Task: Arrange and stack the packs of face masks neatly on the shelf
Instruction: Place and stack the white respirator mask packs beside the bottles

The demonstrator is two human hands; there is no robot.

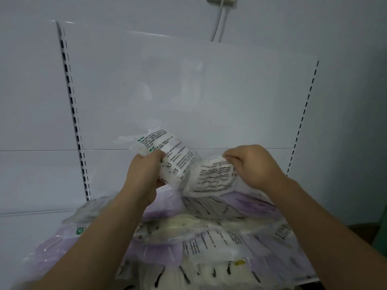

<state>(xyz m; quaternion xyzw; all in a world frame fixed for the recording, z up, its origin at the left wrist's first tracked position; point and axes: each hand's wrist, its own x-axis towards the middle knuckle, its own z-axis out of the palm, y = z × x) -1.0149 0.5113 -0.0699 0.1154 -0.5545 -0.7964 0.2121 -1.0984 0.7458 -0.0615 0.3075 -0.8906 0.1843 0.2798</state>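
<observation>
Both arms reach forward over a loose heap (209,237) of mask packs that covers the shelf (312,279); the heap is a jumble of clear wrappers, some lilac, some cream, some with black printed text, lying at all angles and overlapping one another.

The left hand (144,174) is closed round a pack (167,147) lifted above the heap; fingers and thumb are curled about its lower end, and the pack tilts up and away to the left, its white face with green and black print turned towards us; small line drawings show near the thumb.

The right hand (251,164) pinches the top edge of a second pack (213,178); the fingertips are bunched tight on the wrapper's rim, knuckles up; this pack hangs down from the pinch with its lower edge touching the heap, rows of black text on its front, a little blurred.

The two held packs sit just beside each other, between the hands; whether they touch I cannot tell.

On the heap's left edge a green round label (79,230) with "10" shows on a lilac wrapper; near the front a small yellow tag (239,262) sits among the cream packs.

Behind stands the white back panel (188,91) of the shelving, with a slotted upright (73,114) on the left and another (303,118) on the right; above, two white cables (219,19) drop from a socket (222,0) on the wall.
</observation>
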